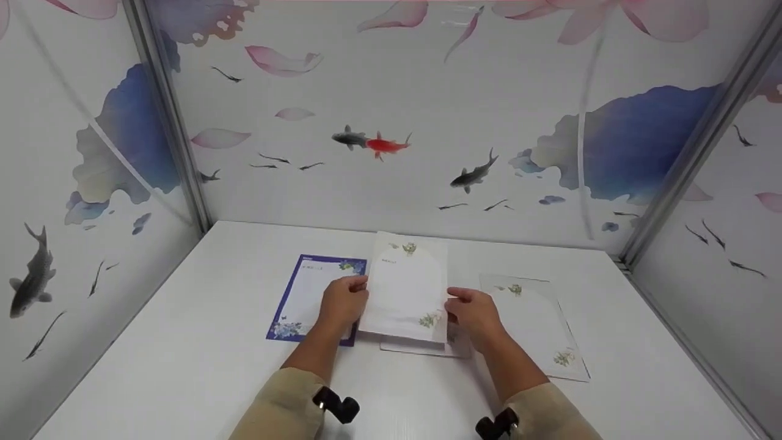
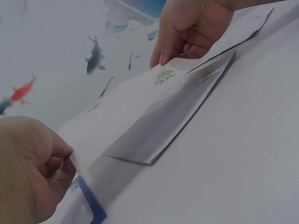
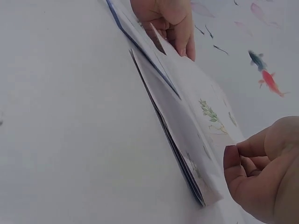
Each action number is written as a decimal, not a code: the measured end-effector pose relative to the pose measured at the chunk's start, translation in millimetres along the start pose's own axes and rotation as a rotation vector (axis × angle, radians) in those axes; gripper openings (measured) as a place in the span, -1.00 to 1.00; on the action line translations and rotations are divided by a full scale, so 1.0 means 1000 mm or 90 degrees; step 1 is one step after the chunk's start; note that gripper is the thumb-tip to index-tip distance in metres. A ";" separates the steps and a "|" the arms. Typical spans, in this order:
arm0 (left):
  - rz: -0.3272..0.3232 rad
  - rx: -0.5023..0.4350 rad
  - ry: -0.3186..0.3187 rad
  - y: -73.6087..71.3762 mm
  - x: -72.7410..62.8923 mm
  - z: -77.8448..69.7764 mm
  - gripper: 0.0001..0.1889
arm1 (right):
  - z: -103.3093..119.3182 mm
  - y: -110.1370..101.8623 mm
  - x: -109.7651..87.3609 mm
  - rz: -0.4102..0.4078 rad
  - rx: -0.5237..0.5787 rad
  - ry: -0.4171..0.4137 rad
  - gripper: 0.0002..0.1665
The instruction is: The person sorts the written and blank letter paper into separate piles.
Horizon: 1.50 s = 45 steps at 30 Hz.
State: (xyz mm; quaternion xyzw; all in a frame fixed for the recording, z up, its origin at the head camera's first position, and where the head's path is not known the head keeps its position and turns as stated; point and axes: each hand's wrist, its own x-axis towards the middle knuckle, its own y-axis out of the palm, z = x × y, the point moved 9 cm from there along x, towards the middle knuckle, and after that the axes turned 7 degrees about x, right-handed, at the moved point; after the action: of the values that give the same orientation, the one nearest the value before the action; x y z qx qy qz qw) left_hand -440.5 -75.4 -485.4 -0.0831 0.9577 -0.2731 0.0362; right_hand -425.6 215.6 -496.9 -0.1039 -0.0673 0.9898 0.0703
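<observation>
White rectangular floral-printed paper sheet [image 1: 406, 293]: aloft, held at left and right edges.
Left hand [image 1: 344, 302] and right hand [image 1: 476, 315] pinch it; best kept level, light even tension, no creasing.

Matt paper sheet [image 1: 406, 296], smooth tabletop [image 1: 183, 348], cloth sleeve [image 1: 282, 406]

Tiny print [image 1: 389, 261] on the held sheet [image 1: 406, 293] and blue-bordered sheet [image 1: 303, 298] is illegible.
</observation>
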 end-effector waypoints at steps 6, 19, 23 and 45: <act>-0.012 0.004 -0.032 -0.024 0.006 0.015 -0.61 | 0.007 0.029 0.000 0.018 0.029 0.003 -0.55; -0.020 0.036 -0.086 -0.091 0.012 0.067 -0.60 | 0.011 0.113 -0.008 0.073 0.044 0.008 -0.57; -0.025 0.029 -0.090 -0.106 0.016 0.080 -0.59 | 0.013 0.133 -0.009 0.089 0.027 0.008 -0.56; -0.057 0.059 -0.097 -0.135 0.016 0.103 -0.59 | 0.009 0.166 -0.008 0.122 -0.047 0.039 -0.63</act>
State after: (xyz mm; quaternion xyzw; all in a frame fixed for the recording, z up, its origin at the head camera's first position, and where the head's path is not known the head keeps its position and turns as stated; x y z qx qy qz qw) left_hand -425.7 -244.3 -501.8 -0.1447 0.9338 -0.3114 0.1004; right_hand -440.6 50.3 -511.7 -0.1428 -0.0912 0.9852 -0.0267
